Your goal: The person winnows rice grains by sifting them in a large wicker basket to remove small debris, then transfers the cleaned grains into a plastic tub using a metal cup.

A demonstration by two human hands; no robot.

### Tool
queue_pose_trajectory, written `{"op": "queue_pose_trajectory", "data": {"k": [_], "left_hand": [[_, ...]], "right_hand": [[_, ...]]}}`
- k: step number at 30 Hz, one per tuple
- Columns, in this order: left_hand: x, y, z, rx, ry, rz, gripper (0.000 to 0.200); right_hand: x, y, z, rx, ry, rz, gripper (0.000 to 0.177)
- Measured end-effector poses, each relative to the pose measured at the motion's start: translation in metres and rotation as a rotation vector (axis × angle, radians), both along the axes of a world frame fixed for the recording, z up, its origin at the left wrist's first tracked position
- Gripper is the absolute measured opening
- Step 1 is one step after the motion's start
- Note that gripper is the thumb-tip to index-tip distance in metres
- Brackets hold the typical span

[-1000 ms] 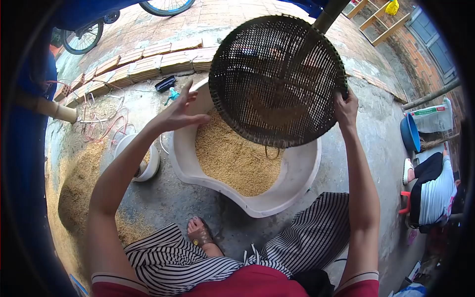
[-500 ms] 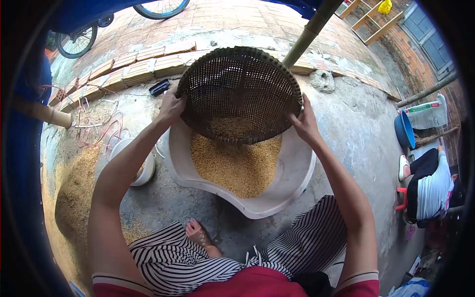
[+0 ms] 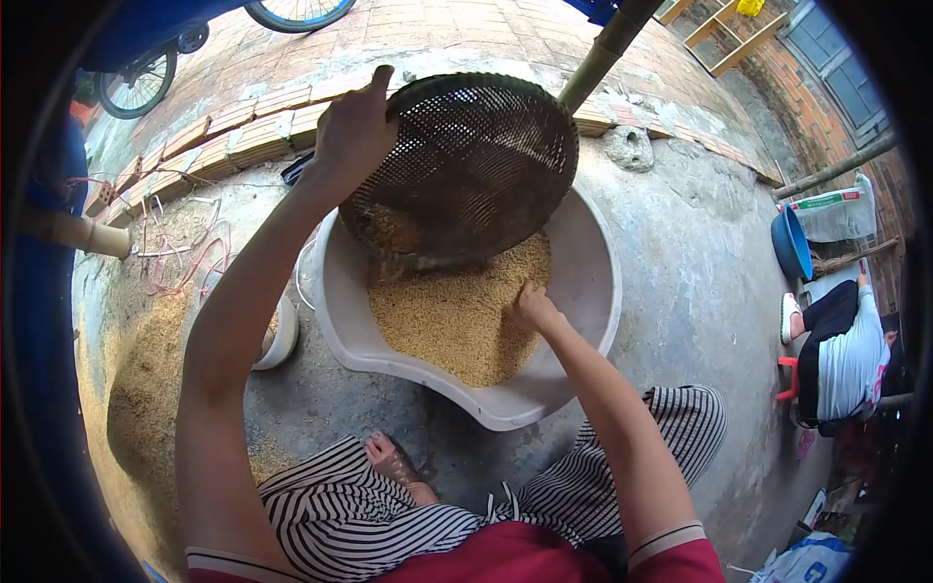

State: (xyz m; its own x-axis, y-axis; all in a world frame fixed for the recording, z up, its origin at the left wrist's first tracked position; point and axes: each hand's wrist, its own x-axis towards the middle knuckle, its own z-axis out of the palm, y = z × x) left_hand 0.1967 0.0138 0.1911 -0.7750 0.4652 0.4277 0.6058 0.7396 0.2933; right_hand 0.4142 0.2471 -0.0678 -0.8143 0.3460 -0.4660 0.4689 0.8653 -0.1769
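A dark woven sieve [image 3: 476, 165] is tilted above a pale plastic tub [image 3: 603, 282], gripped at its upper left rim by my left hand [image 3: 355, 131] alone. Some grain clings low on the left of the mesh, close to the edge over the tub. Golden, husk-covered grain [image 3: 437, 325] covers the tub's bottom. Down in the tub, my right hand [image 3: 535, 309] touches the right side of the grain, apart from the sieve. Its fingers look curled together, and whatever they may hold is hidden.
A white bucket [image 3: 282, 335] stands left of the tub, near a grain heap [image 3: 146, 398] on the concrete. A brick edging [image 3: 253, 141] and bamboo pole [image 3: 607, 58] lie beyond. To the right are a blue basin [image 3: 791, 243] and a seated person [image 3: 846, 364].
My right hand has let go of the sieve's right rim and moved down into the grain. The sieve has shifted slightly left and tilted, its left side held by my left hand.
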Motion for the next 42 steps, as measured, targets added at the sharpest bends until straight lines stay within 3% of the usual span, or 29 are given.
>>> {"op": "queue_pose_trajectory", "data": {"k": [2, 4, 5, 7, 8, 9, 11, 12, 14, 17, 20, 22, 23, 25, 26, 27, 29, 30, 32, 34, 36, 38, 40, 42], "left_hand": [[0.004, 0.014, 0.005, -0.060, 0.062, 0.035, 0.052], [0.014, 0.023, 0.001, -0.143, 0.044, -0.167, 0.060], [0.018, 0.021, -0.004, -0.141, 0.042, -0.165, 0.060], [0.026, 0.015, -0.014, 0.206, -0.028, -0.521, 0.067], [0.026, 0.007, -0.015, 0.296, -0.260, -0.570, 0.067], [0.021, 0.002, -0.026, 0.290, -0.263, -0.574, 0.067], [0.011, -0.009, -0.055, 0.504, -0.248, -0.598, 0.066], [0.007, -0.017, -0.057, 0.500, -0.246, -0.601, 0.066], [0.006, -0.026, -0.060, 0.397, -0.196, -0.415, 0.065], [0.038, -0.019, -0.026, 0.264, -0.067, -0.420, 0.064], [0.069, 0.003, -0.022, 0.157, 0.079, -0.376, 0.070], [0.083, 0.009, -0.014, 0.135, 0.043, -0.346, 0.070], [0.086, 0.010, -0.011, 0.106, 0.001, -0.325, 0.069], [0.079, 0.007, -0.011, 0.145, -0.069, -0.326, 0.066], [0.073, 0.004, -0.011, 0.153, -0.116, -0.319, 0.065], [0.068, 0.001, -0.011, 0.160, -0.165, -0.311, 0.063], [0.060, -0.001, -0.012, 0.156, -0.170, -0.287, 0.060], [0.056, -0.001, -0.013, 0.149, -0.176, -0.263, 0.057], [0.044, 0.000, -0.017, 0.151, -0.209, -0.213, 0.057], [0.033, -0.004, -0.023, 0.145, -0.241, -0.170, 0.056], [0.025, -0.014, -0.030, 0.189, -0.305, -0.157, 0.058], [0.024, -0.019, -0.032, 0.198, -0.274, -0.148, 0.058], [0.029, -0.023, -0.035, 0.206, -0.255, -0.139, 0.058], [0.035, -0.024, -0.027, -0.001, -0.198, -0.021, 0.057]], "right_hand": [[-0.006, 0.002, -0.008, 0.037, -0.073, 0.095, 0.072], [-0.006, 0.011, -0.004, -0.078, -0.095, 0.071, 0.073], [-0.004, 0.012, -0.005, -0.076, -0.097, 0.073, 0.073], [0.004, 0.005, 0.008, -0.133, -0.024, -0.089, 0.072], [0.006, 0.010, -0.003, -0.135, -0.024, -0.097, 0.072], [0.007, 0.015, -0.022, -0.115, 0.011, -0.041, 0.072], [0.007, 0.013, -0.023, -0.102, 0.049, 0.014, 0.072], [0.004, 0.008, 0.001, -0.126, 0.012, 0.002, 0.071], [0.003, 0.007, 0.014, -0.145, -0.026, -0.018, 0.070], [0.003, 0.004, 0.010, -0.140, -0.019, -0.052, 0.069], [0.009, -0.016, -0.008, -0.106, 0.037, -0.122, 0.061], [0.014, -0.016, -0.053, -0.104, 0.026, -0.024, 0.073], [0.015, -0.020, -0.049, -0.099, 0.023, -0.022, 0.073], [0.016, -0.034, -0.042, 0.043, -0.175, 0.276, 0.078], [0.018, -0.038, -0.044, -0.077, -0.068, 0.086, 0.048], [0.015, -0.047, -0.029, -0.077, -0.068, 0.085, 0.048], [0.001, -0.070, 0.021, -0.408, -0.111, -0.718, 0.044], [-0.004, -0.071, 0.025, -0.406, -0.109, -0.716, 0.044], [-0.016, -0.073, 0.034, -1.393, -0.208, -0.793, 0.037], [-0.040, -0.098, 0.062, -1.608, -0.014, -0.731, 0.030], [-0.072, -0.104, 0.079, -1.643, 0.003, -0.577, 0.028], [-0.093, -0.110, 0.110, -1.147, 0.298, -0.681, 0.025], [-0.097, -0.074, 0.103, -0.418, 0.628, -0.292, 0.027], [-0.086, -0.030, 0.100, -0.265, 0.821, -0.335, 0.029]]}}
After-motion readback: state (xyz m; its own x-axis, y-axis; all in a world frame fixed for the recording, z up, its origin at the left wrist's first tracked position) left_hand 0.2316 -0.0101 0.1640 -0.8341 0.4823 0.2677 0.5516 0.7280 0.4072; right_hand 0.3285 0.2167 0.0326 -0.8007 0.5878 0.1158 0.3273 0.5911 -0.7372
